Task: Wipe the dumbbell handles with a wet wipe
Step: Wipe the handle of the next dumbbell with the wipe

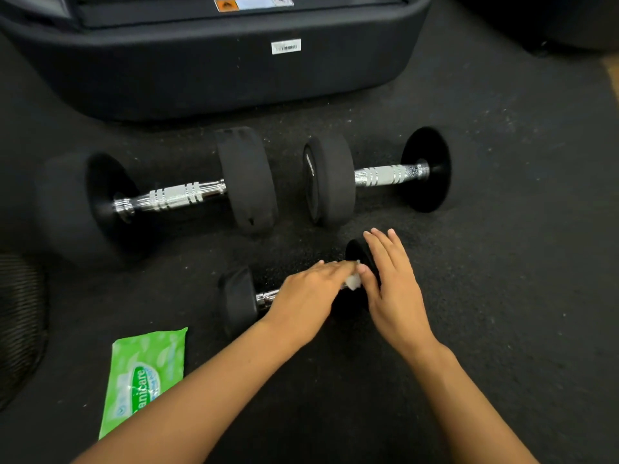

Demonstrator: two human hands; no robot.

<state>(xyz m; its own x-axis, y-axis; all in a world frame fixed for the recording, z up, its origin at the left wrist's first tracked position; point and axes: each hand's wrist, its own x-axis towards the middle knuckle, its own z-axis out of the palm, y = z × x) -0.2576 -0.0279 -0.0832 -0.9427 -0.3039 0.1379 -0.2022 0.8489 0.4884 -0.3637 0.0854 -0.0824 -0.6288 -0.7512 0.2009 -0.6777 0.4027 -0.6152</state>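
I see the left hand [310, 293] laid over the chrome handle of the small dumbbell [236, 301], pressing a white wet wipe [353, 281] against it. The right hand [393, 289] rests with straight fingers on that dumbbell's right weight. Two larger dumbbells [174, 195] [378, 175] lie beyond on the black floor [502, 262]; a green wipe pack [147, 370] lies near left.
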